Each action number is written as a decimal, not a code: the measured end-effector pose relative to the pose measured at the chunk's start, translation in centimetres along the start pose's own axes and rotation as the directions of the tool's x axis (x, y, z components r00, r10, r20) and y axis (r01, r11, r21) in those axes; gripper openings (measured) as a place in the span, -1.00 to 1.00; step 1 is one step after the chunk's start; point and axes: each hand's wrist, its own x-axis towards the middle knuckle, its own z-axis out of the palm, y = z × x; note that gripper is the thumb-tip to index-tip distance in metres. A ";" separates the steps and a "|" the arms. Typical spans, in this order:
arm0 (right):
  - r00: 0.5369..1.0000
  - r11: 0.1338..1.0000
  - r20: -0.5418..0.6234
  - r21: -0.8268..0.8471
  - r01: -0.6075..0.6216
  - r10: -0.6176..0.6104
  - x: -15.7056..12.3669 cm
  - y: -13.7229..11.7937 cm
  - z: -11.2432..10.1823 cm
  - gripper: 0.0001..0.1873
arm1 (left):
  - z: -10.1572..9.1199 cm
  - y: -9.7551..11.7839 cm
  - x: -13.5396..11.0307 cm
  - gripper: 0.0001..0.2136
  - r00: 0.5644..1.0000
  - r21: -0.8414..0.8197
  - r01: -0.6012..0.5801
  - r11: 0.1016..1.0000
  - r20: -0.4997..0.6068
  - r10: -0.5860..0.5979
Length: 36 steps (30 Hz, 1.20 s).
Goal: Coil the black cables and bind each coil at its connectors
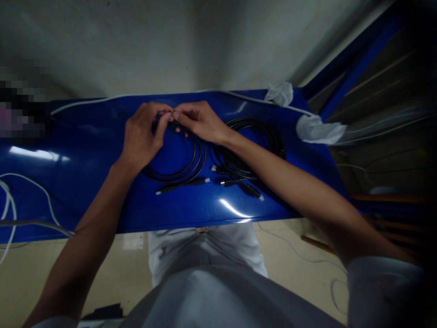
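A coil of black cable (170, 175) lies on the blue tabletop (191, 212), its two plug ends crossed at the near side. My left hand (141, 132) is at the coil's far side, thumb and forefinger pinched. My right hand (200, 120) meets it fingertip to fingertip, with its lower fingers curled under the coil there. Whatever small thing sits between the fingertips is too small to make out. Just right of this coil, partly beneath my right forearm, is a thicker pile of coiled black cables (278, 139) with several plugs toward me.
A white cable (119, 96) runs along the table's back edge by the wall. Crumpled white wrapping (319, 130) hangs at the right corner, with another piece (280, 94) behind it. White cables (12, 202) loop over the left end. A blue frame post (355, 59) rises at right.
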 end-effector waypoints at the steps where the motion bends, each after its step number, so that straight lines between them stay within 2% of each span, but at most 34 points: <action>1: 1.000 1.000 -0.001 -0.002 -0.010 0.010 0.0 -0.2 0.1 -0.50 | 0.1 -0.2 0.0 -0.73 1.000 -0.005 0.005 1.000 0.009 -0.005; 6: 0.998 0.998 -0.006 0.000 -0.065 0.065 -0.2 -0.9 0.4 -0.59 | 0.2 -0.6 -0.1 -0.74 1.000 0.020 -0.014 1.000 0.015 0.014; 17: 0.998 0.999 -0.046 -0.006 -0.050 0.049 0.0 0.4 -0.1 -0.53 | 0.0 -0.5 -0.1 -0.77 1.000 0.026 -0.025 0.999 0.004 0.025; 23: 0.996 0.997 -0.069 -0.041 -0.060 0.057 0.0 -0.2 0.0 -0.62 | -0.2 -0.5 -0.1 -0.75 0.999 0.035 -0.042 0.999 0.026 0.041; 29: 0.999 0.999 -0.035 -0.033 -0.019 0.018 -0.2 -0.5 0.3 -0.73 | -0.2 -0.4 -0.1 -0.75 0.998 -0.025 0.002 1.000 0.055 -0.001; 36: 0.997 0.995 -0.015 -0.072 0.070 -0.071 -0.3 0.2 0.4 -0.59 | 0.0 -0.4 0.1 -0.76 0.997 -0.036 0.072 0.997 0.022 -0.071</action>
